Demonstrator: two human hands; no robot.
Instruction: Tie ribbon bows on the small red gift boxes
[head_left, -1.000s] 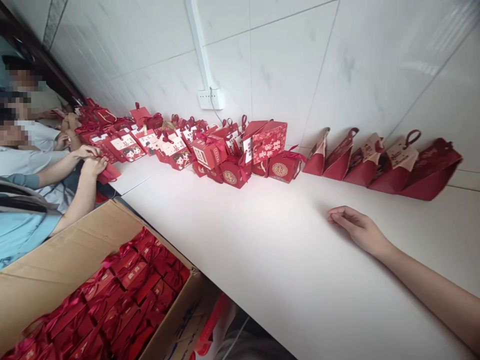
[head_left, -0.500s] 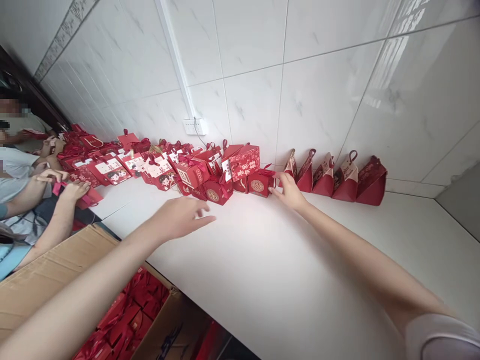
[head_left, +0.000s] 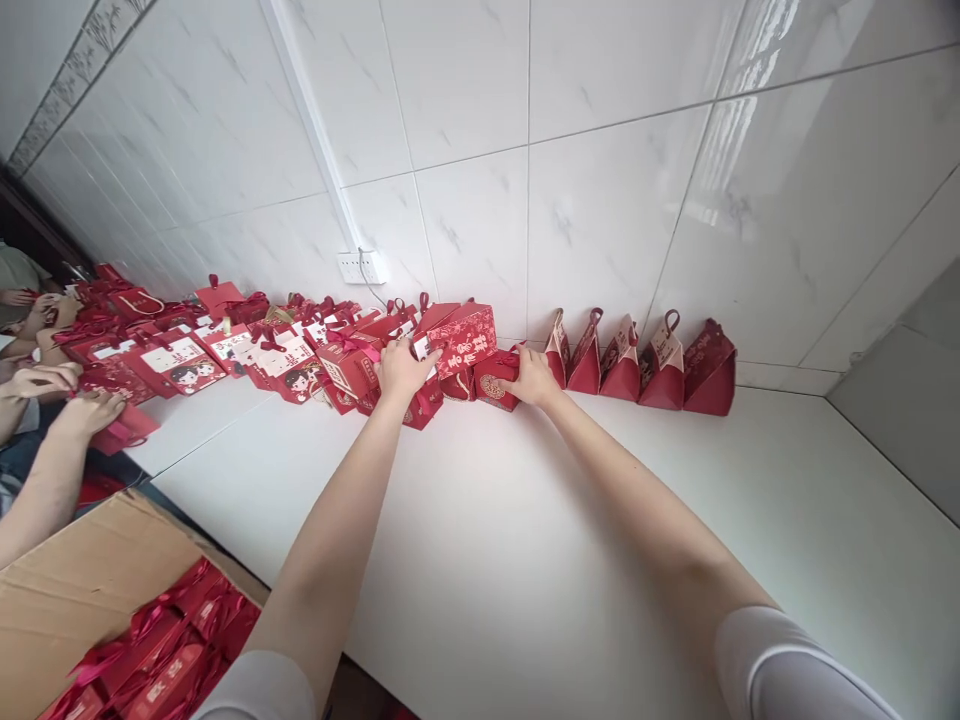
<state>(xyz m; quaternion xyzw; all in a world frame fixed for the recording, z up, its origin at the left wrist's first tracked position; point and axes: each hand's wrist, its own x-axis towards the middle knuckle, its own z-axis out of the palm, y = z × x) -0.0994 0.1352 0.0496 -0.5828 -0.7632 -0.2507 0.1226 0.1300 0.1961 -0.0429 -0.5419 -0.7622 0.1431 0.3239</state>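
The right hand point(head_left: 534, 376) bends around the right end of the emblem box point(head_left: 498, 376) on the table point(head_left: 525, 560), gold medallion point(head_left: 492, 389) facing the viewer, long axis indeterminate. The left hand point(head_left: 403, 370) curls over the red box point(head_left: 427, 406) farther left; grip on either cannot be confirmed

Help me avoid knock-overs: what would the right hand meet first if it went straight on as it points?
The red box with the round gold emblem, right by the thumb; the right hand appears to touch it, though depth is unclear.

Red box point(head_left: 497, 386) w/ rd. gold pattern
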